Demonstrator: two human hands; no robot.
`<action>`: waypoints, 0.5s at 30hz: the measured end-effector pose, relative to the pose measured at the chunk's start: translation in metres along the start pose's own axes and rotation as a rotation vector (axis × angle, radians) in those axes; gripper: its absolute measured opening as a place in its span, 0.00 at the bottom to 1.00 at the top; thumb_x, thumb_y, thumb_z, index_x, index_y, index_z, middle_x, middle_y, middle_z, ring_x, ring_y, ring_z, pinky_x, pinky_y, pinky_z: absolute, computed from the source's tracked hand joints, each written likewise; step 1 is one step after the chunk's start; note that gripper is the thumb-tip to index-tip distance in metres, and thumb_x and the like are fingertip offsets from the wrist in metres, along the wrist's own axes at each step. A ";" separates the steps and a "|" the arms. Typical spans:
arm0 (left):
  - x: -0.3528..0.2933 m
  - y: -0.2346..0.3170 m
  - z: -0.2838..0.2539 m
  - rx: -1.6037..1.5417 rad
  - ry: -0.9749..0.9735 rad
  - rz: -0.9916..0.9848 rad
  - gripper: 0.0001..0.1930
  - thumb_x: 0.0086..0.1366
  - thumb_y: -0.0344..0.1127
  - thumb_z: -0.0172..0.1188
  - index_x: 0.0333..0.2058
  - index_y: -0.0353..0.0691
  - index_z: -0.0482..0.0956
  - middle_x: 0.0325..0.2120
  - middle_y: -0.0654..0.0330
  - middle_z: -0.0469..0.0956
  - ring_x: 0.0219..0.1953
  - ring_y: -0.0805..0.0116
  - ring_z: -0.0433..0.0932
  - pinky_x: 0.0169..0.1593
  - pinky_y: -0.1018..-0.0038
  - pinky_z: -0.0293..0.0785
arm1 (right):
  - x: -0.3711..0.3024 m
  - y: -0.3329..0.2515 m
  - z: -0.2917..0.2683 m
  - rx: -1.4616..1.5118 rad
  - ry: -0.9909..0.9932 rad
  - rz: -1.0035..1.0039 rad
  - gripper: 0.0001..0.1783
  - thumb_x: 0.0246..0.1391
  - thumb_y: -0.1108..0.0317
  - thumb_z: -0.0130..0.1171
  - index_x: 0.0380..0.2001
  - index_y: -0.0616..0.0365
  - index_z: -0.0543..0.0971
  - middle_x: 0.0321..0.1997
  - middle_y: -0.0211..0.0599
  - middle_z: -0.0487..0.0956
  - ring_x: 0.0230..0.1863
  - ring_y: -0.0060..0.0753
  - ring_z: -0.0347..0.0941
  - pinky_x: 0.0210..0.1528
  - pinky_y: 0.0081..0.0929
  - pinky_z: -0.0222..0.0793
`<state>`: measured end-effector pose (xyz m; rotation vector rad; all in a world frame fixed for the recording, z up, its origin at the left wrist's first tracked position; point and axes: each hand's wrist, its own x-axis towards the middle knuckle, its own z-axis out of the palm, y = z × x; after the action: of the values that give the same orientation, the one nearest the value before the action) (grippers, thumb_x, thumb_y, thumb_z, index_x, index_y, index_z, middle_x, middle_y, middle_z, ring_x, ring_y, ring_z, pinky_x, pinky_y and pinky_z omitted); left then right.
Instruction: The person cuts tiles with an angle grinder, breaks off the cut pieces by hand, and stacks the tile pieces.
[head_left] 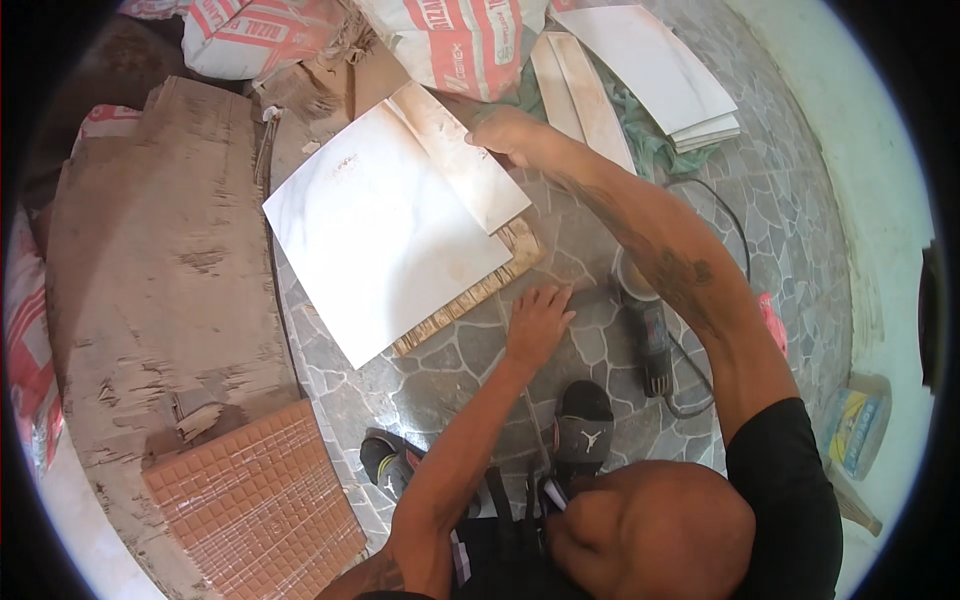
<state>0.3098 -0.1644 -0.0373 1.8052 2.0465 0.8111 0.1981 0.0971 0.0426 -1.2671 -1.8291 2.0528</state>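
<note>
Head view: right hand (pixel 505 135) closed around the top edge of a narrow cut tile strip (pixel 460 165), which lies across a large white tile (pixel 375 235). Left hand (pixel 537 320) spread flat, fingers apart, pressing the stone-pattern floor (pixel 590 250) just beside a wooden board (pixel 480 290) under the white tile. Open floor between tile and feet. Angle grinder (pixel 650 340) lies right of left hand. Stacked white tiles (pixel 660 70) top right. White-and-red sacks (pixel 450 40) along top edge. Brown mosaic sheet (pixel 255 505) bottom left.
</note>
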 end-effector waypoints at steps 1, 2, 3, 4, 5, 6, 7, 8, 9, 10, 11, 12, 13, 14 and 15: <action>-0.001 -0.003 -0.001 0.008 0.002 -0.002 0.25 0.58 0.43 0.66 0.54 0.47 0.74 0.43 0.63 0.73 0.47 0.60 0.71 0.51 0.61 0.68 | -0.005 -0.005 0.003 -0.041 0.010 0.014 0.11 0.53 0.72 0.64 0.37 0.70 0.80 0.37 0.44 0.81 0.33 0.36 0.79 0.32 0.39 0.77; -0.001 -0.002 -0.001 0.008 0.005 0.003 0.25 0.58 0.43 0.66 0.54 0.47 0.74 0.43 0.63 0.73 0.47 0.60 0.71 0.51 0.61 0.68 | -0.007 -0.005 0.002 -0.086 0.029 0.030 0.12 0.53 0.73 0.64 0.39 0.70 0.79 0.38 0.44 0.81 0.34 0.37 0.79 0.33 0.39 0.78; -0.001 -0.001 -0.001 0.008 0.007 0.005 0.25 0.58 0.43 0.66 0.54 0.47 0.74 0.43 0.63 0.73 0.47 0.60 0.71 0.51 0.61 0.68 | -0.009 -0.005 0.002 -0.088 0.031 0.028 0.12 0.53 0.73 0.64 0.39 0.70 0.79 0.38 0.44 0.81 0.34 0.37 0.79 0.33 0.39 0.78; 0.000 0.000 -0.001 -0.007 -0.001 0.000 0.24 0.59 0.43 0.65 0.54 0.47 0.74 0.43 0.63 0.73 0.47 0.60 0.71 0.50 0.61 0.69 | -0.012 -0.003 0.004 -0.060 0.051 0.036 0.12 0.54 0.74 0.64 0.39 0.70 0.79 0.39 0.44 0.81 0.35 0.37 0.80 0.35 0.39 0.78; 0.000 0.002 0.001 -0.026 -0.010 -0.003 0.24 0.60 0.42 0.65 0.55 0.47 0.74 0.43 0.63 0.73 0.48 0.59 0.72 0.49 0.60 0.69 | -0.012 0.003 0.003 -0.034 0.073 0.046 0.12 0.54 0.74 0.64 0.40 0.69 0.78 0.39 0.44 0.81 0.36 0.37 0.80 0.36 0.39 0.79; 0.001 0.005 0.003 -0.031 -0.008 0.000 0.24 0.60 0.42 0.65 0.55 0.47 0.74 0.43 0.63 0.73 0.48 0.59 0.72 0.49 0.60 0.69 | -0.013 0.010 0.000 -0.038 0.079 0.047 0.12 0.54 0.74 0.64 0.40 0.69 0.78 0.39 0.44 0.81 0.36 0.37 0.80 0.36 0.39 0.79; 0.002 0.007 0.005 -0.041 0.009 0.006 0.24 0.60 0.42 0.65 0.55 0.47 0.74 0.44 0.63 0.73 0.48 0.59 0.72 0.50 0.60 0.69 | -0.015 0.017 -0.003 0.195 0.013 -0.027 0.12 0.54 0.73 0.64 0.40 0.70 0.78 0.38 0.43 0.81 0.35 0.37 0.80 0.35 0.39 0.78; 0.004 0.009 0.008 -0.052 0.027 0.012 0.24 0.60 0.42 0.65 0.55 0.47 0.74 0.45 0.63 0.74 0.49 0.59 0.72 0.51 0.60 0.69 | -0.019 0.022 -0.007 0.426 -0.053 -0.104 0.13 0.53 0.73 0.65 0.39 0.71 0.78 0.37 0.42 0.80 0.34 0.36 0.79 0.33 0.39 0.77; 0.001 0.004 0.007 -0.046 0.025 0.006 0.24 0.60 0.42 0.65 0.55 0.47 0.74 0.45 0.63 0.74 0.49 0.59 0.72 0.51 0.60 0.69 | -0.029 0.014 0.000 0.431 -0.060 -0.103 0.13 0.53 0.73 0.65 0.39 0.71 0.78 0.37 0.42 0.80 0.34 0.36 0.79 0.33 0.39 0.77; -0.002 -0.001 0.007 -0.055 0.020 -0.006 0.24 0.61 0.42 0.64 0.56 0.47 0.74 0.46 0.62 0.74 0.50 0.59 0.72 0.51 0.60 0.68 | -0.038 0.004 0.004 0.411 -0.042 0.001 0.11 0.55 0.74 0.64 0.39 0.70 0.79 0.37 0.41 0.80 0.34 0.34 0.79 0.35 0.36 0.77; -0.002 -0.001 0.006 -0.071 0.017 -0.008 0.24 0.61 0.42 0.64 0.56 0.47 0.74 0.46 0.62 0.74 0.50 0.59 0.71 0.52 0.60 0.68 | -0.052 -0.008 0.004 0.385 -0.013 0.101 0.09 0.56 0.75 0.62 0.39 0.68 0.79 0.36 0.41 0.80 0.34 0.31 0.78 0.38 0.33 0.77; -0.002 -0.002 0.006 -0.073 0.019 -0.004 0.24 0.61 0.42 0.64 0.56 0.47 0.74 0.46 0.62 0.74 0.50 0.59 0.71 0.52 0.60 0.68 | -0.060 -0.009 -0.005 0.383 -0.009 0.098 0.09 0.56 0.75 0.62 0.39 0.68 0.79 0.36 0.41 0.80 0.34 0.31 0.78 0.38 0.33 0.77; -0.002 -0.005 0.005 -0.069 0.021 -0.004 0.24 0.61 0.42 0.64 0.56 0.47 0.74 0.46 0.62 0.74 0.50 0.59 0.71 0.53 0.59 0.68 | -0.072 -0.009 -0.020 0.341 -0.130 0.016 0.09 0.57 0.72 0.62 0.38 0.67 0.80 0.34 0.38 0.80 0.32 0.29 0.77 0.35 0.30 0.74; -0.003 -0.005 0.004 -0.067 0.023 -0.003 0.24 0.61 0.42 0.64 0.56 0.46 0.74 0.46 0.62 0.74 0.50 0.59 0.71 0.53 0.59 0.67 | -0.088 -0.012 -0.036 0.296 -0.250 -0.065 0.09 0.59 0.70 0.62 0.37 0.66 0.81 0.32 0.36 0.80 0.30 0.27 0.75 0.32 0.27 0.71; -0.003 -0.006 0.004 -0.074 0.023 -0.002 0.24 0.61 0.42 0.64 0.56 0.46 0.74 0.46 0.62 0.74 0.50 0.59 0.71 0.53 0.59 0.67 | -0.114 -0.029 -0.048 0.000 -0.216 -0.080 0.11 0.59 0.66 0.61 0.37 0.65 0.82 0.31 0.34 0.79 0.28 0.25 0.73 0.29 0.25 0.67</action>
<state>0.3081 -0.1663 -0.0446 1.7617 2.0047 0.8995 0.2897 0.0758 0.1275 -0.9877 -1.9306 2.2212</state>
